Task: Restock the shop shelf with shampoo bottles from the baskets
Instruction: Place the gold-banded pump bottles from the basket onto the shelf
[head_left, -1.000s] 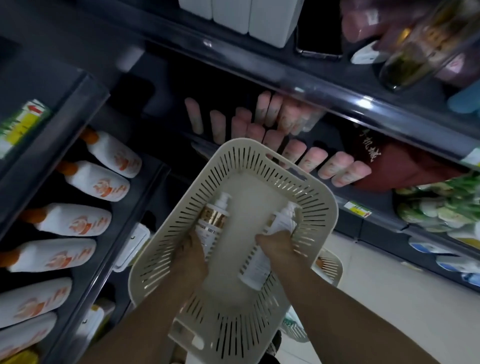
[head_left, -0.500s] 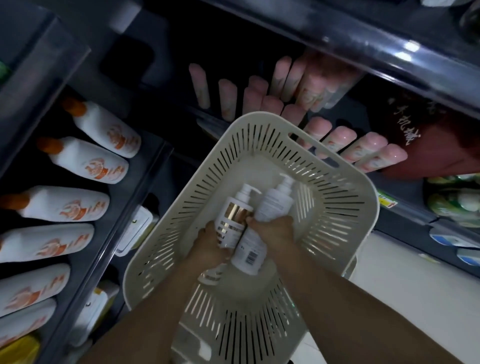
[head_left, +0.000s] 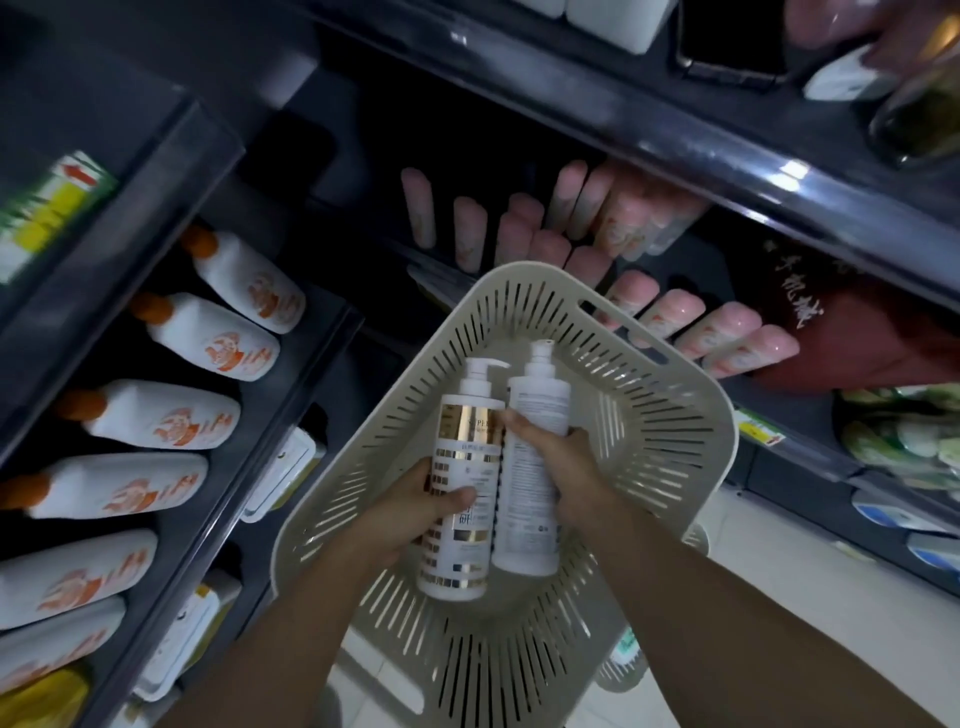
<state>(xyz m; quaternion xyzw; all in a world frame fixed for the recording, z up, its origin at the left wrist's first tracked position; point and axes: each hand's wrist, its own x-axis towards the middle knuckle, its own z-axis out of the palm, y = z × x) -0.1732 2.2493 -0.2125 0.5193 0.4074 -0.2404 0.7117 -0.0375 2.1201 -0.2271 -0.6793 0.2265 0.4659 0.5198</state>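
The gold-banded bottle (head_left: 470, 431) and white bottle (head_left: 540, 400) have risen from the basket (head_left: 691, 431).

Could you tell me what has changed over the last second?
The left hand and right hand have drawn the gold-banded bottle and the plain white bottle together, side by side, and raised them. Both grips held; the basket and shelf bottles are unchanged.
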